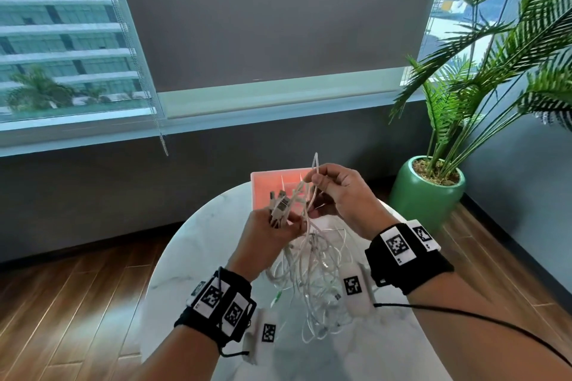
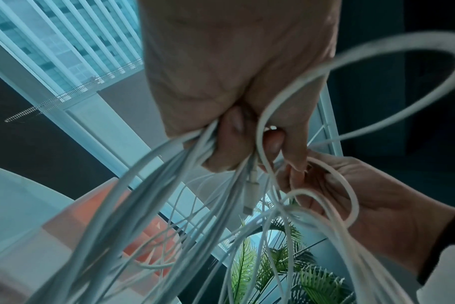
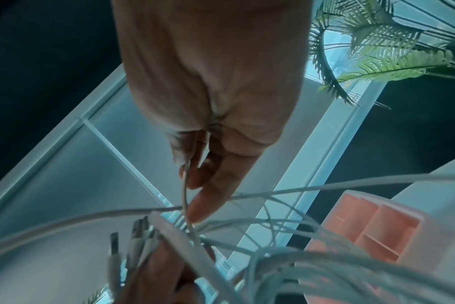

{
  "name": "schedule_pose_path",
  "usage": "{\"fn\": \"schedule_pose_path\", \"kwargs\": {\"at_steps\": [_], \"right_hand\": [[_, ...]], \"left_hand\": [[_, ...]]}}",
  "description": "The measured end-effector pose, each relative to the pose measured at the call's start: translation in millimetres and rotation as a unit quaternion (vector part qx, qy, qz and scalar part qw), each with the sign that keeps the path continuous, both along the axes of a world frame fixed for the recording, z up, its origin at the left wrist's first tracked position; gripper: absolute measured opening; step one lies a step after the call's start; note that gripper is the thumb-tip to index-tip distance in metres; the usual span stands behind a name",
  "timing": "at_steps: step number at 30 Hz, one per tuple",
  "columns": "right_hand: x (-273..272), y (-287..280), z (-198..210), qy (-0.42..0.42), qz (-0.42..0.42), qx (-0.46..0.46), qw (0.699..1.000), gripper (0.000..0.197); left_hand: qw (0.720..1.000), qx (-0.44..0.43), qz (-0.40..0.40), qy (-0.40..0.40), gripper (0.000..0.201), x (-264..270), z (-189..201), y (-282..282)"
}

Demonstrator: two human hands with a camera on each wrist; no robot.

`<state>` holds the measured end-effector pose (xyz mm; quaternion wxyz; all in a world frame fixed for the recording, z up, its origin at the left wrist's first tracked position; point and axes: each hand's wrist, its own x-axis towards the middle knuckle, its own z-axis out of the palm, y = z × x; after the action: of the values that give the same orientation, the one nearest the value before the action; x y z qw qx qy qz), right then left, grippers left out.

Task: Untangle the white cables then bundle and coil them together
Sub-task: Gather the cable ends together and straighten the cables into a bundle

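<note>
White cables (image 1: 312, 272): plug ends gripped by left hand (image 1: 272, 235) (mass hangs tangled).
Right hand (image 1: 343, 195): one strand is pinched.
Risk: knots may be tightened if pulled hard.

A round white marble table (image 1: 192, 244) stands on a dark wooden plank floor (image 1: 77, 297). At the table's far edge sits a pink compartment tray (image 1: 272, 178) with white outer walls — its inner dividers show clearly in the right wrist view (image 3: 385, 228). To the right of the table, on the floor, a green pot (image 1: 425, 195) holds a palm plant (image 1: 483, 71) whose fronds spread well above the table. Beyond the table runs a dark grey wall under a window (image 1: 62, 37); a grey roller blind (image 1: 272, 15) covers the window's middle part, and a bead chain (image 1: 162, 139) hangs down beside it — left of the tray.
</note>
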<state>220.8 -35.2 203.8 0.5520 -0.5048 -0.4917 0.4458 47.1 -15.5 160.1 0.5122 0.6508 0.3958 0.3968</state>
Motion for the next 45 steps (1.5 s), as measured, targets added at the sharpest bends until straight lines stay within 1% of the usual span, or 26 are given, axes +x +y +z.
{"fn": "schedule_pose_path", "kwargs": {"at_steps": [1, 3, 5, 7, 9, 10, 11, 12, 14, 16, 17, 19, 21, 23, 24, 28, 31, 33, 35, 37, 39, 42, 43, 45], "right_hand": [[-0.5, 0.2, -1.5, 0.016, -0.001, -0.002, 1.0, 0.016], [-1.6, -0.2, -5.5, 0.055, -0.003, -0.008, 0.998, 0.016], [-3.9, -2.1, -10.1, 0.069, -0.011, -0.009, 0.997, 0.014], [-3.4, -6.0, -18.3, 0.01, -0.023, -0.006, 1.0, 0.007], [-2.0, -12.3, -31.2, -0.068, -0.014, -0.025, 0.997, 0.039], [-1.6, -15.1, -37.5, -0.073, -0.002, -0.042, 0.996, 0.052], [-1.2, -18.4, -42.7, -0.061, 0.012, -0.057, 0.996, 0.059], [0.6, -20.2, -47.1, -0.043, 0.03, -0.067, 0.996, 0.06], [5.2, -21.8, -50.5, -0.026, 0.046, -0.081, 0.995, 0.053], [12.2, -20.6, -51.8, -0.013, 0.042, -0.081, 0.996, 0.042], [15.5, -19.7, -52.8, 0.007, 0.041, -0.079, 0.996, 0.035], [18.8, -18.8, -52.8, 0.073, 0.035, -0.093, 0.992, 0.022], [19.6, -18.7, -53.1, 0.159, 0.023, -0.114, 0.98, 0.011], [19.2, -18.4, -53.4, 0.211, 0.003, -0.126, 0.969, 0.003], [19.3, -18.4, -54.7, 0.227, -0.008, -0.129, 0.965, 0.003], [23.9, -14.6, -66.1, 0.311, -0.087, -0.137, 0.936, 0.018], [27.5, -10.5, -71.2, 0.347, -0.17, -0.144, 0.911, 0.007], [32.8, -8.5, -77.9, 0.354, -0.222, -0.158, 0.895, 0.022], [36.8, -9.8, -82.8, 0.359, -0.264, -0.165, 0.88, 0.028], [37.6, -12.8, -85.7, 0.356, -0.279, -0.166, 0.876, 0.029], [34.5, -14.9, -85.5, 0.326, -0.251, -0.177, 0.894, 0.026], [32.2, -16.7, -86.5, 0.213, -0.197, -0.216, 0.932, 0.019], [33.0, -17.6, -87.7, 0.164, -0.185, -0.237, 0.94, 0.016], [36.1, -19.5, -88.8, 0.073, -0.161, -0.274, 0.945, 0.011]], "left_hand": [[1.0, -0.004, -0.006, 0.007, 0.014, 2.7, -1.1, -1.1], [1.0, -0.013, -0.01, 0.02, 0.025, 6.0, -4.2, -1.8], [0.999, -0.023, -0.002, 0.025, 0.031, 7.8, -7.6, -1.1], [0.999, -0.02, 0.004, 0.032, 0.028, 8.3, -12.6, 1.7], [0.999, -0.018, 0.009, 0.032, 0.03, 7.4, -14.0, 3.4], [0.999, -0.021, 0.006, 0.031, 0.03, 6.3, -14.2, 4.1], [0.999, -0.026, 0.0, 0.029, 0.027, 4.9, -14.4, 4.7], [0.999, -0.027, -0.005, 0.031, 0.023, 3.3, -14.7, 5.8], [0.999, -0.02, -0.002, 0.044, 0.022, 1.1, -17.7, 6.4], [0.998, -0.023, 0.0, 0.056, 0.027, 0.2, -24.1, 7.9], [0.998, -0.025, 0.004, 0.059, 0.029, -0.4, -27.7, 8.7], [0.998, -0.021, 0.01, 0.062, 0.03, -1.1, -29.7, 8.8], [0.998, -0.027, 0.022, 0.06, 0.029, -1.8, -32.3, 11.3], [0.998, -0.042, 0.031, 0.045, 0.027, -1.9, -32.4, 12.8], [0.998, -0.05, 0.033, 0.037, 0.026, -1.6, -32.6, 13.2], [0.996, -0.077, 0.05, 0.022, 0.021, -0.4, -38.8, 13.2], [0.991, -0.109, 0.08, -0.012, 0.025, -1.5, -40.7, 13.6], [0.985, -0.129, 0.104, -0.042, 0.026, -4.8, -40.0, 16.9], [0.986, -0.11, 0.113, -0.047, 0.025, -6.9, -38.9, 19.6], [0.989, -0.078, 0.117, -0.036, 0.025, -6.2, -37.5, 18.8], [0.992, -0.059, 0.11, -0.03, 0.026, -3.0, -36.4, 16.4], [0.992, -0.054, 0.113, -0.036, 0.026, -1.2, -36.4, 16.0], [0.991, -0.054, 0.114, -0.036, 0.027, -2.0, -36.8, 17.1], [0.991, -0.057, 0.119, -0.031, 0.028, -4.8, -39.3, 19.7]]}}
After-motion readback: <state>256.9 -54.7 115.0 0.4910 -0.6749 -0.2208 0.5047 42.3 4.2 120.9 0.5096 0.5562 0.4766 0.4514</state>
